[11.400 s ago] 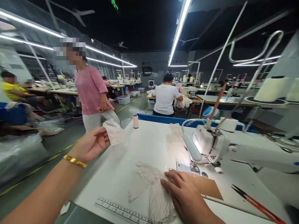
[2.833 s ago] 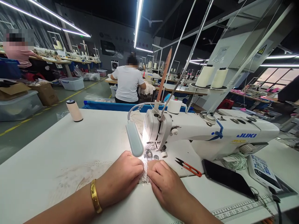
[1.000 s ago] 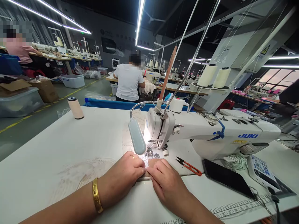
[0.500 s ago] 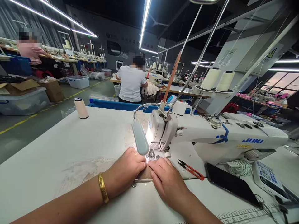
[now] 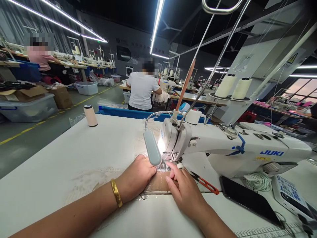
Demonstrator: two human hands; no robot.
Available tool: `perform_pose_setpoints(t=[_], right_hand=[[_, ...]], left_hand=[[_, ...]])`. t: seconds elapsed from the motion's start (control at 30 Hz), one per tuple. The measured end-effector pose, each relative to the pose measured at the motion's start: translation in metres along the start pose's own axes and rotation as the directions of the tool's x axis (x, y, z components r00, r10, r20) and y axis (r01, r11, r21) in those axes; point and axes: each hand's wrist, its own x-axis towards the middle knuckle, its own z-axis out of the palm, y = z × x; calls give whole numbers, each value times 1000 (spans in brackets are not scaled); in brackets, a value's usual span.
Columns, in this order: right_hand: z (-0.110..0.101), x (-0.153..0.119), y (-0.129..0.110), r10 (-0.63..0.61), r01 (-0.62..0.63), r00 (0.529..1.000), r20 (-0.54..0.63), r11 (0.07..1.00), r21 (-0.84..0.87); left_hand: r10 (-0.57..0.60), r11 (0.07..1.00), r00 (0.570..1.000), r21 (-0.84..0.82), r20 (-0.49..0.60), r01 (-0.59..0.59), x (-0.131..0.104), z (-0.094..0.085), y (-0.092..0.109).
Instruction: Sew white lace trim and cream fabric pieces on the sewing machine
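Pale lace fabric [image 5: 92, 180] lies on the white table, running up to a sewing machine [image 5: 210, 135] whose lamp [image 5: 152, 147] glows over the needle area. My left hand [image 5: 137, 177], with a gold bracelet at the wrist, has its fingers closed at the left of the presser foot; what they hold is hidden beneath them. On the right of the foot is my right hand [image 5: 183, 186], index finger stretched toward the foot and thumb apart. Between the hands a brownish, shiny surface [image 5: 159, 182] shows.
Orange thread snips [image 5: 205, 183] and a black phone [image 5: 249, 200] lie right of my right hand. A thread cone [image 5: 90, 115] stands at the table's far left. A person in white [image 5: 141, 86] sits ahead, another in pink [image 5: 41, 59] far left.
My right hand has moved right, away from my left, and its fingers have spread. More of the brownish surface shows between the hands. The whole view has shifted slightly.
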Motion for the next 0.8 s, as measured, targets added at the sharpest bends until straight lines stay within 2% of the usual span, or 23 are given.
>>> perform_pose_setpoints(t=[0.1,0.2,0.27,0.37,0.6,0.7,0.8], right_hand=[[1,-3,-2,-4,4,1000,0,999,44],[3,-6,-2,-16,17,1000,-12,998,53],[4,-7,-1,-26,27,1000,-12,998,60],[5,-9,0,-15,15,1000,-1,996,86],[6,-10,6,30,-38,996,82,994,107],[5,-11,7,23,-31,996,84,994,100],[4,-12,8,-16,12,998,65,997,72]], left_hand=[[-20,1000,1000,-24,7,20,-3,1,2],[-38,991,999,-127,-9,36,-2,-5,2],[-105,973,994,-204,39,111,4,-11,-4],[-252,938,958,-209,133,276,24,-16,-27],[-456,888,886,-27,86,459,70,3,-105],[-498,867,865,-6,63,499,73,1,-117],[-501,864,863,-15,68,503,59,-19,-111]])
